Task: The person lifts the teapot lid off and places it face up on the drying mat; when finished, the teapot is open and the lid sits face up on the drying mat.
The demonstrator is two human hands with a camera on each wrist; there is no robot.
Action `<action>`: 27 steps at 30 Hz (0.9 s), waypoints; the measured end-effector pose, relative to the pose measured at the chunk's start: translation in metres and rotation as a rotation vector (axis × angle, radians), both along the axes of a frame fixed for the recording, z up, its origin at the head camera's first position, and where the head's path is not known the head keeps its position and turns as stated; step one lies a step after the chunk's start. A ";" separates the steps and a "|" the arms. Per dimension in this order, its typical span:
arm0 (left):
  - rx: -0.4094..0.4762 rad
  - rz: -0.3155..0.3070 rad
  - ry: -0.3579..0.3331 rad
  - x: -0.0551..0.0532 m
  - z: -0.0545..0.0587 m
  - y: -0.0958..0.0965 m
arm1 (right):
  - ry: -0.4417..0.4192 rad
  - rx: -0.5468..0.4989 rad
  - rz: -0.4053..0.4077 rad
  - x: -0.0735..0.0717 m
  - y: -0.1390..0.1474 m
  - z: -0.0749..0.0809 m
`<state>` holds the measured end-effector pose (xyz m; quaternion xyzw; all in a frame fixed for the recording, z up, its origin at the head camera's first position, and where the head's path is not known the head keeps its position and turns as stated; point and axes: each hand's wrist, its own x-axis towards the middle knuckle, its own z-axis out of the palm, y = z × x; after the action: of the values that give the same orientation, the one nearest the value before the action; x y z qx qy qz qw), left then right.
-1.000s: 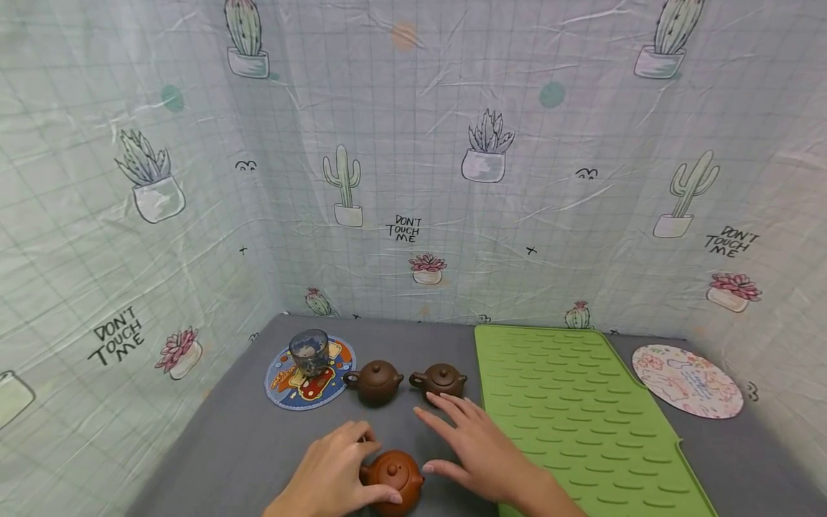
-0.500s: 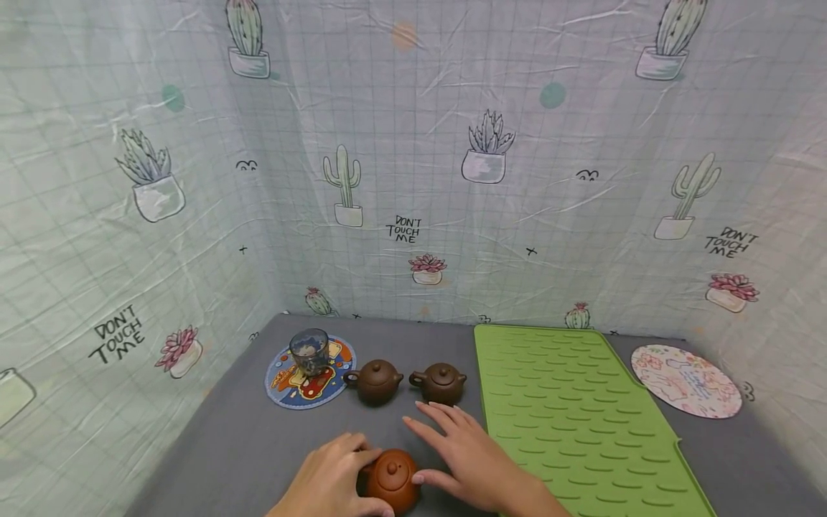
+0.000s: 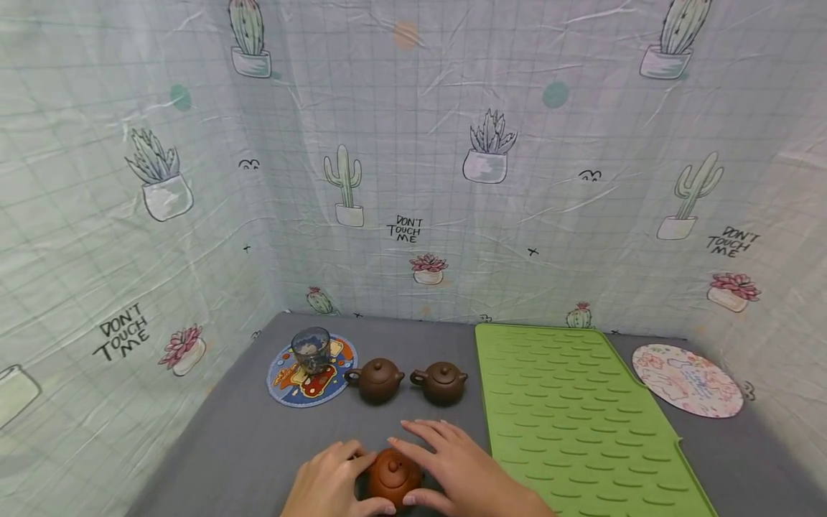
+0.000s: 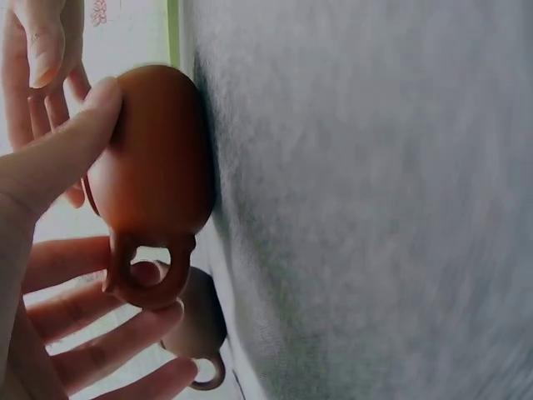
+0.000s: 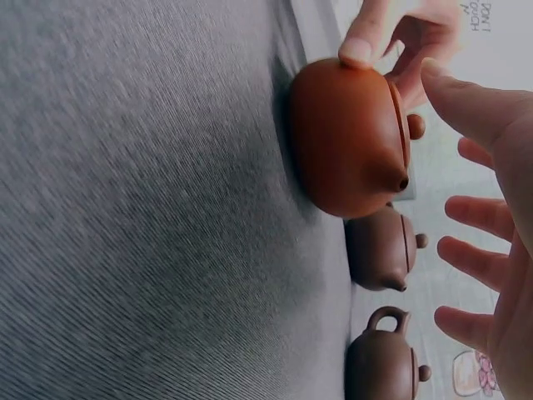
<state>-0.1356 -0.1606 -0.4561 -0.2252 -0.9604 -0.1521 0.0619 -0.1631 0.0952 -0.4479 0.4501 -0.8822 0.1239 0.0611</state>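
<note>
A reddish-orange clay teapot stands upright on the grey cloth near the front, its lid on. My left hand grips it from the handle side; the thumb presses the body in the left wrist view, and the fingers lie beside the looped handle. On the spout side, my right hand hovers around the teapot with fingers spread. In the right wrist view, its thumb is near the lid and the spout points toward the palm. Whether the right fingertips touch the teapot, I cannot tell.
Two dark brown teapots stand in a row behind. To their left, a clear glass rests on a colourful round mat. A green ridged mat lies right, with a pink floral oval mat beyond. Printed curtains enclose the table.
My right hand has moved left and toward me, closing in on the orange teapot. My left fingers have closed in on the handle side. The teapot has barely shifted.
</note>
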 end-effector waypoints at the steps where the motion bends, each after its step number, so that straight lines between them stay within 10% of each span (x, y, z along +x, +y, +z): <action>1: 0.002 0.009 0.011 0.001 0.000 0.000 | -0.001 0.001 0.009 0.001 0.000 0.000; 27: 0.020 0.066 0.047 0.007 0.006 0.006 | -0.014 -0.023 0.123 0.014 -0.005 -0.010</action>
<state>-0.1286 -0.1547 -0.4500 -0.1961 -0.9640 -0.1544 0.0915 -0.1489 0.0903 -0.4578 0.5020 -0.8517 0.1407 0.0525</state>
